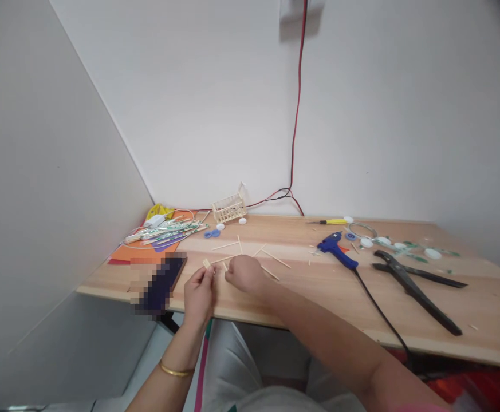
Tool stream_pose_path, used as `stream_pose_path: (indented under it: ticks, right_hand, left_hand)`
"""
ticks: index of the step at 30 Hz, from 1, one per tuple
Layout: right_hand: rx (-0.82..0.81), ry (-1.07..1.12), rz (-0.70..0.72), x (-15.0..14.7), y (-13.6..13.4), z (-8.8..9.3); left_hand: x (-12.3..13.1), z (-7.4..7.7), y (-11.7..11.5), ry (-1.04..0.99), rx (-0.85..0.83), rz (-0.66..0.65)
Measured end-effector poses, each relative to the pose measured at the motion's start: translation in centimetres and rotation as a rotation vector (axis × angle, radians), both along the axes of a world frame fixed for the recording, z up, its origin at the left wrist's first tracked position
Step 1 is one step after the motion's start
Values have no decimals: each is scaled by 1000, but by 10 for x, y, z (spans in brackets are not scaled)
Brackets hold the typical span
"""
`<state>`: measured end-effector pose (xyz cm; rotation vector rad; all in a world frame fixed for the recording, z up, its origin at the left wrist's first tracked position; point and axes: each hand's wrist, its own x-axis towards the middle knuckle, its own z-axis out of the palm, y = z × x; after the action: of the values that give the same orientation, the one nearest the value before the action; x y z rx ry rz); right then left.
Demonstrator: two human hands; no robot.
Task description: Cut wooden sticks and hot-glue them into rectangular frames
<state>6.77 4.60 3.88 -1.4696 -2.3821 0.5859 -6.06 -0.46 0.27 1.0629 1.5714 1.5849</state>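
My left hand [199, 290] is closed on a small bundle of short wooden sticks [207, 264], held upright between thumb and fingers near the table's front edge. Just to its right, my right hand [243, 273] is closed, with the tip of a short wooden stick [225, 266] showing at its fingers. Beyond the hands, several thin wooden sticks [276, 258] lie scattered on the table. Farther back stands a small frame built of wooden sticks [229, 209], near the wall.
A phone [166, 283] lies on the left, before a pile of wrapped sticks [168, 230] and coloured paper [123, 253]. To the right are a blue glue gun [339, 252] with its cable, large black pliers [417, 289], a yellow-handled tool [333, 222] and several bottle caps [366, 243].
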Motion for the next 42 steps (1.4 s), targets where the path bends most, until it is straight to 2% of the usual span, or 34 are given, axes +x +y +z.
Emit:
stream_pose_path:
  ticks: [3, 5, 7, 10, 14, 17, 20, 22, 24, 26, 28, 30, 32, 35, 38, 42]
  right_hand:
    - [-39, 161, 41, 23, -1, 6]
    - [-148, 371, 76, 42, -7, 10]
    - [-326, 650, 87, 61, -14, 12]
    - [-524, 938, 32, 87, -24, 16]
    - [-591, 1012, -38, 120, -33, 20]
    - [-604, 980, -16, 140, -37, 23]
    - [-507, 860, 20, 149, -41, 27]
    - [-419, 779, 23, 152, -44, 28]
    - [-303, 723, -4, 154, -45, 28]
    - [-144, 631, -51, 157, -45, 26]
    - [28, 482, -90, 163, -43, 21]
    - [160, 333, -97, 169, -42, 13]
    - [212, 246, -73, 173, -42, 4]
    - [189, 207, -18, 175, -46, -12]
    - [158, 213, -1, 174, -48, -25]
    - [189, 300, -88, 179, -44, -25]
  left_hand:
    - [10, 8, -3, -338, -68, -149]
    - [22, 17, -8, -428, -133, -296]
    - [38, 26, -12, -482, -204, -428]
    - [62, 37, -15, -546, -289, -596]
    - [87, 41, -13, -561, -324, -758]
    - [101, 40, -14, -417, -276, -836]
    - [112, 39, -17, -239, -240, -871]
    - [112, 38, -19, -113, -227, -866]
    - [105, 38, -17, 99, -185, -813]
    - [89, 37, -11, 440, -85, -683]
    - [70, 36, -3, 848, 33, -476]
    - [54, 34, 6, 1176, -9, -312]
    - [44, 30, 13, 1384, -101, -247]
    - [44, 24, 18, 1524, -125, -294]
    - [49, 18, 19, 1545, -94, -317]
    - [46, 17, 19, 1483, -93, -282]
